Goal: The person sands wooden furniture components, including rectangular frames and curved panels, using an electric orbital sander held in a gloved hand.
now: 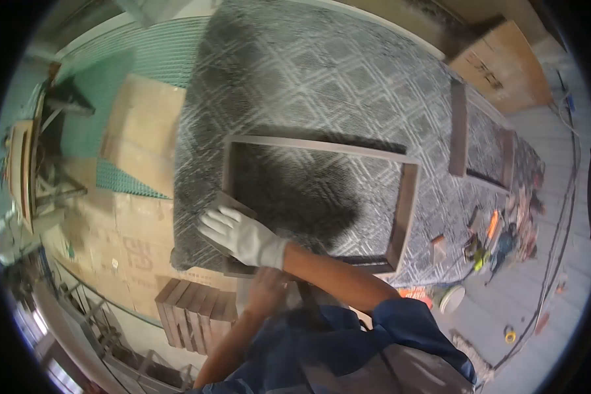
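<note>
My right hand (243, 238), in a white glove, reaches across to the left side of a rectangular grey-brown frame (407, 203). Its fingers lie over a flat grey-brown pad (235, 204), whose ends show past the glove; the palm side is hidden. The frame rests on a grey, diamond-patterned cloth (295, 72). Below my right wrist, by the frame's near left corner, is my left hand (269, 287). It is blurred and partly covered by the right arm, so its fingers and any grip do not show.
A second frame (458, 128) stands on the cloth at the right, before a cardboard box (505, 65). Several brown boards (194, 312) stand stacked near my left arm. Cardboard sheets (144, 128) lie at left. Tools (492, 226) and a round tub (452, 299) are at right.
</note>
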The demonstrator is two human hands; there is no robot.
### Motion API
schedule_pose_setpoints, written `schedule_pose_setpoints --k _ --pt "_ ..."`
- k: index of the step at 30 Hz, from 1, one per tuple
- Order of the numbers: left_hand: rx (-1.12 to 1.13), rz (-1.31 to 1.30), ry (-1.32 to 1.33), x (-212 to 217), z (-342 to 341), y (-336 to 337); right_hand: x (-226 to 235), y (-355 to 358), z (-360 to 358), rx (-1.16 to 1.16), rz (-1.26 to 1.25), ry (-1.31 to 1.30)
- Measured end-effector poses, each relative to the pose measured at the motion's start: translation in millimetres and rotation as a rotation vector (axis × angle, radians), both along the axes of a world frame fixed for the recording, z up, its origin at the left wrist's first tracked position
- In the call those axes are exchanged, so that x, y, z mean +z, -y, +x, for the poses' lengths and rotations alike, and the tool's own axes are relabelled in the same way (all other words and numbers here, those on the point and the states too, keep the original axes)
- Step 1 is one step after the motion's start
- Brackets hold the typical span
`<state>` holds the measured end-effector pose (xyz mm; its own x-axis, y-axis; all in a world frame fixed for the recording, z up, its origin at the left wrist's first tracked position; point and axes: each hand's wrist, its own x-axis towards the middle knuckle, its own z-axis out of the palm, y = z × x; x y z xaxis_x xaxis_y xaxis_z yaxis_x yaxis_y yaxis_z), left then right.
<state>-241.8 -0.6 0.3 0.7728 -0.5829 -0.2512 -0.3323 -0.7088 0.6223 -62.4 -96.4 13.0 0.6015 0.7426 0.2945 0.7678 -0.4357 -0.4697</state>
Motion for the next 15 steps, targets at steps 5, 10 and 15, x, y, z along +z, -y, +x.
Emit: schedule_pose_setpoints --k 5,10,15 --pt "0.204 -0.013 0.218 16 20 63 53 0 79 0.093 -0.429 0.114" --pt "0.118 0.074 0.084 10 19 67 24 20 170 0.121 -0.324 0.201" --pt "0.451 -0.299 -0.18 -44 -33 74 33 -43 -43 0.375 -0.388 -0.09"
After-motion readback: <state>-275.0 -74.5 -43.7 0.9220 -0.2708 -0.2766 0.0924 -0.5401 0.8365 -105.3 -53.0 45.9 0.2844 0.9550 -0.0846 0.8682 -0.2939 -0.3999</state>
